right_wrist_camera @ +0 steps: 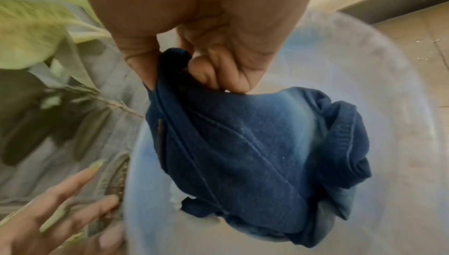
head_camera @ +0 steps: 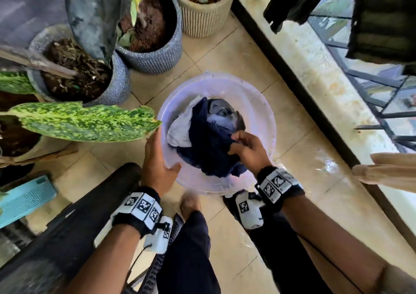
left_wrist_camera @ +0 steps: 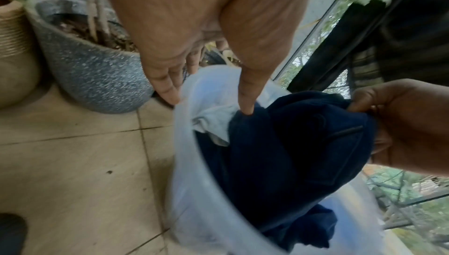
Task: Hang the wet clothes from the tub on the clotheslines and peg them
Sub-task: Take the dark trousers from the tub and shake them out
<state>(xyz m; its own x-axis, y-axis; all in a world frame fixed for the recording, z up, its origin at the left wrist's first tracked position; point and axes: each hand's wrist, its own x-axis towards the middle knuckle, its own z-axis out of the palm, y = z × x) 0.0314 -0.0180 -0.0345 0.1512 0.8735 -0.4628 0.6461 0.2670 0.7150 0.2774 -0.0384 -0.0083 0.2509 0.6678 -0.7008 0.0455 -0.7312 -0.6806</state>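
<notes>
From the head view, the tub [head_camera: 258, 104], a translucent white plastic basin on the tiled floor, serves as the anchor: the navy garment [head_camera: 209, 145] lies bunched inside it, over a pale cloth [head_camera: 180, 129] toward the tub's left wall and a grey item [head_camera: 222, 113] at its far side. The right hand [head_camera: 249, 149] reaches in over the near-right rim with fingers curled, pinching a fold of the navy garment; the left hand [head_camera: 157, 161] rests open against the tub's near-left wall, steadying it. 2 dark garments [head_camera: 382, 19] already hang above and right of the tub. In the left wrist view, the left hand's fingers [left_wrist_camera: 167, 86] lie straight along the outside of the rim while the thumb points inside toward the cloth. In the right wrist view, thumb and curled fingers [right_wrist_camera: 213, 71] clamp the garment's upper edge, and the bulk sags straight below into the tub. The lift likely goes straight up, since the cloth hangs directly under the right hand, the nearer one.
</notes>
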